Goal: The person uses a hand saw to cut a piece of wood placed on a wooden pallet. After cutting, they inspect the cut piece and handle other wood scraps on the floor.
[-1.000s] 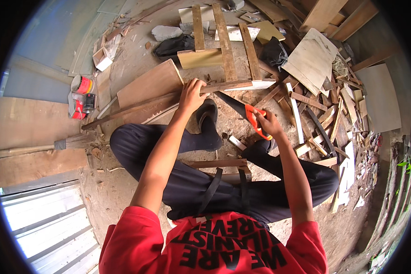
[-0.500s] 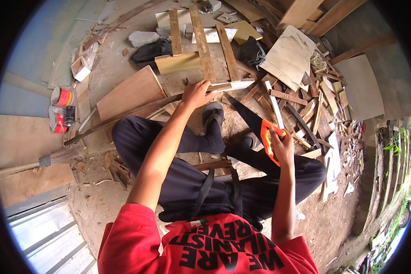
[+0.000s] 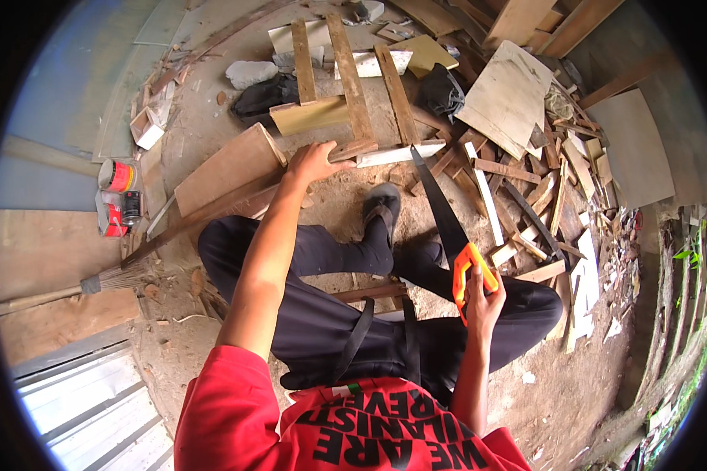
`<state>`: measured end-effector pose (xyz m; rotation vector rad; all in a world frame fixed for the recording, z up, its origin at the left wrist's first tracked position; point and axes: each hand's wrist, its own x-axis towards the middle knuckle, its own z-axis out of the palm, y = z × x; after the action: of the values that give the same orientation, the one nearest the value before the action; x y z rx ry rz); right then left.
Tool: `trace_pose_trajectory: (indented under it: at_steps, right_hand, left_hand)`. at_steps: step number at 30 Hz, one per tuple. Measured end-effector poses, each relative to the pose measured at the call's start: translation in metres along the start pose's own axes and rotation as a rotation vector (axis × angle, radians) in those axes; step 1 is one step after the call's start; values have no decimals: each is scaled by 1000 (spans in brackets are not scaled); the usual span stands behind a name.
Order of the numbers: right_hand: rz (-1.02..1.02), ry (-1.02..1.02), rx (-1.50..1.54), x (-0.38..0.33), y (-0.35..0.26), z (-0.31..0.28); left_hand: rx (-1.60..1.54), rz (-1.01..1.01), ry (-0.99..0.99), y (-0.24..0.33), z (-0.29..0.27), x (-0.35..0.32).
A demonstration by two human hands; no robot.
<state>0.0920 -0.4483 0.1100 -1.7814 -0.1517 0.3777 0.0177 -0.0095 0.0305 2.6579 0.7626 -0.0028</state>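
Note:
My right hand (image 3: 481, 300) is closed around the orange handle of a handsaw (image 3: 441, 212). The saw's dark blade points away from me. Its tip appears close to a white-faced board (image 3: 401, 154); I cannot tell whether they touch. My left hand (image 3: 314, 163) grips a long wooden strip (image 3: 243, 191) near its far end. That strip slants from the near left up to the white-faced board. Beyond it, three narrow wooden slats (image 3: 349, 78) lie across a yellowish board (image 3: 310, 115).
Scrap wood (image 3: 526, 188) is heaped at the right, with a pale panel (image 3: 507, 98) leaning over it. At the left are red cans (image 3: 116, 176) and a broom (image 3: 94, 284). A brown board (image 3: 228, 165) lies beside the strip. Black bags (image 3: 440, 93) and a stone (image 3: 251, 74) sit farther off.
My right hand has come nearer to me with the saw, whose blade now points more steeply away. My left hand has shifted slightly left and stays on the strip.

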Motion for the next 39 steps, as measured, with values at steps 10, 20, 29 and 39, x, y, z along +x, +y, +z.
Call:
trace_pose_trajectory:
  at_steps: [10,20,29,39]
  right_hand:
    - [-40,-128,193,-14,15,22]
    - [-19,-127,321,-17,15,62]
    - [-135,-85,54,-10,46,62]
    - [-148,-97,-84,-3,44,70]
  left_hand:
    - [14,-18,30,-15,4,12]
    - [135,84,29,4,7,55]
    - [243,94,-91,12,23,57]
    - [315,215,-51,1,34,74]
